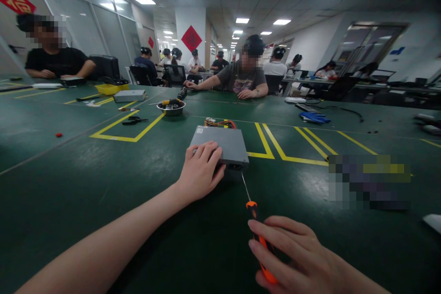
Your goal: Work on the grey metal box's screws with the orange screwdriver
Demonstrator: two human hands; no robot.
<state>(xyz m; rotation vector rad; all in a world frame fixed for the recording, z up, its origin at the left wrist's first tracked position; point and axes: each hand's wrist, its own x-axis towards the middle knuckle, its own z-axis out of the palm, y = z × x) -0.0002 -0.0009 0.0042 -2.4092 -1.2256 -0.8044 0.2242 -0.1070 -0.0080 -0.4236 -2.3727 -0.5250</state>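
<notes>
A grey metal power supply unit (229,140) lies on the green table in front of me, its bundle of coloured wires (220,123) at the far side. My left hand (203,170) grips its near left part, fingers bent over the top and thumb by the near edge. In my right hand (289,248) is a screwdriver (253,211) with an orange and black handle, the fingers closed around it. Its thin shaft points away from me, and the tip is by the unit's near right corner, close to the socket. Whether the tip touches the casing I cannot tell.
Beyond the unit stands a metal bowl (171,108) with a yellow-handled tool on it. Further left are a yellow tray (112,88) and another grey box (130,96). Blue gloves (314,118) lie at the right. Yellow tape marks the table (138,211); people sit across it.
</notes>
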